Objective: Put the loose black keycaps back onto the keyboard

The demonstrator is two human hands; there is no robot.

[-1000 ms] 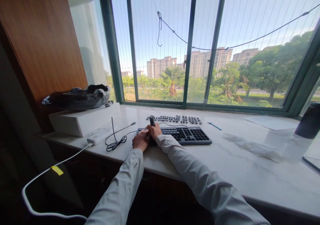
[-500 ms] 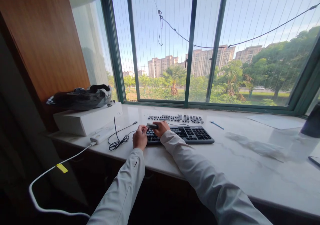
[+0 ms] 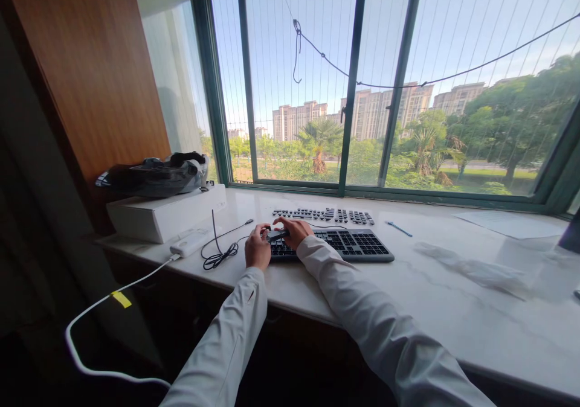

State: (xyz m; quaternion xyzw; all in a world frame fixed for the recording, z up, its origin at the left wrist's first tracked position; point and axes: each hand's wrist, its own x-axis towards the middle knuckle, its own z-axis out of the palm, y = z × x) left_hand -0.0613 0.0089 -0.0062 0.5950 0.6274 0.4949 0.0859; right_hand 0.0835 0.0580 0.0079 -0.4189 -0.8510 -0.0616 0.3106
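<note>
A black keyboard (image 3: 362, 245) lies on the white counter, many of its sockets without caps. At its left end, my right hand (image 3: 296, 232) grips a small dark grey block-shaped tool (image 3: 277, 235), with a finger lifted over it. My left hand (image 3: 257, 251) is curled closed at the tool's left end; what its fingertips pinch is too small to make out. Loose keycaps (image 3: 356, 217) stand in rows behind the keyboard. The hands cover part of the keyboard's left side.
A coiled black cable (image 3: 220, 256) and a white power strip (image 3: 186, 244) lie to the left. Behind them, a white box (image 3: 145, 220) carries a dark bag (image 3: 158, 174). On the right are a blue stick-like tool (image 3: 399, 229), a clear plastic bag (image 3: 475, 269) and paper (image 3: 507, 224).
My right hand's fingers have loosened and lifted from wrapping the dark tool, which sits slightly lower. My left hand stays beside it. The whole view has shifted slightly.
</note>
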